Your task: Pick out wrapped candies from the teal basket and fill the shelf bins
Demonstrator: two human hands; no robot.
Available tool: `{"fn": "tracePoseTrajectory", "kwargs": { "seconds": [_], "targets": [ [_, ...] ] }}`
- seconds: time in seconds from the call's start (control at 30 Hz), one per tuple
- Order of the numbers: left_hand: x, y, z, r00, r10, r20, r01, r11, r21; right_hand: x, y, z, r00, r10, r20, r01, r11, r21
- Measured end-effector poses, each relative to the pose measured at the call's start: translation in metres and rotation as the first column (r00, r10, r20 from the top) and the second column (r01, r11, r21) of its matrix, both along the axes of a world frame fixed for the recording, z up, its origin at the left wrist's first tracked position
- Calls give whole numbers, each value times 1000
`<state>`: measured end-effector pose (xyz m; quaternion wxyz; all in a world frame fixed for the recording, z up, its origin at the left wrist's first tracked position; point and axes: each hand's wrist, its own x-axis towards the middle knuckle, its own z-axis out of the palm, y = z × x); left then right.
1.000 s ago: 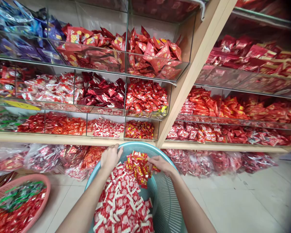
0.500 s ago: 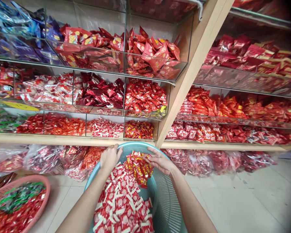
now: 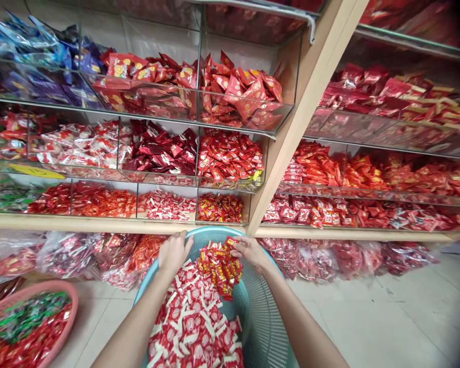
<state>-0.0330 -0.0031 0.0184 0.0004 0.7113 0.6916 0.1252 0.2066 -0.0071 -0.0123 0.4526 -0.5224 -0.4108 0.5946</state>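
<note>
A teal plastic basket [image 3: 266,312] stands in front of me, in front of the shelves. My left hand [image 3: 174,251] is closed over its far left rim. Red-and-white wrapped candies [image 3: 193,327] fill much of the basket, and a smaller heap of red-and-yellow wrapped candies [image 3: 220,268] lies at the far side. Over that heap, my right hand [image 3: 250,251] pinches a red-and-yellow wrapped candy [image 3: 231,240] between its fingertips, near the right rim.
Shelves with clear-fronted bins [image 3: 230,153] of wrapped sweets rise behind the basket, split by a wooden post [image 3: 302,102]. Clear bags [image 3: 67,253] of sweets sit beneath the lowest shelf. A pink basket [image 3: 72,306] of green and red sweets stands at left on the tiled floor [image 3: 352,317].
My right hand's fingers have closed, and a red-and-yellow wrapped candy now shows raised at their tips. My left hand stays on the rim. The view has tilted slightly.
</note>
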Motion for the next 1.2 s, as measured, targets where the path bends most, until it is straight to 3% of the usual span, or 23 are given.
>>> {"fn": "tracePoseTrajectory", "kwargs": {
  "seconds": [0.33,0.43,0.5,0.57,0.73,0.83,0.97,1.07,1.2],
  "targets": [
    [-2,1,-2,1000,-5,-2,5,1000,13,-25,27,-1,960,79,268,-71,997,-38],
    [-2,0,-1,1000,3,0,-3,1000,5,-23,25,6,818,89,568,-112,994,5],
    [-1,0,0,1000,7,8,-7,1000,1,-19,24,17,646,5,764,-128,987,102],
    [-1,-1,0,1000,8,12,-8,1000,-2,-16,28,31,505,-107,856,-151,966,210],
    [0,-1,0,1000,18,8,-18,1000,0,-22,64,63,396,-185,899,-255,919,302],
    [-1,-1,-1,1000,16,8,-16,1000,19,-44,89,73,317,-147,937,-277,931,239],
    [-3,-2,0,1000,6,15,-6,1000,17,-84,115,76,243,61,968,-305,952,16],
    [-3,-3,1,1000,16,20,-16,1000,7,-108,131,70,218,202,955,-310,942,-128],
    [-3,-3,1,1000,10,9,-10,1000,23,-121,150,55,208,273,939,-285,935,-209]
  ]
}}
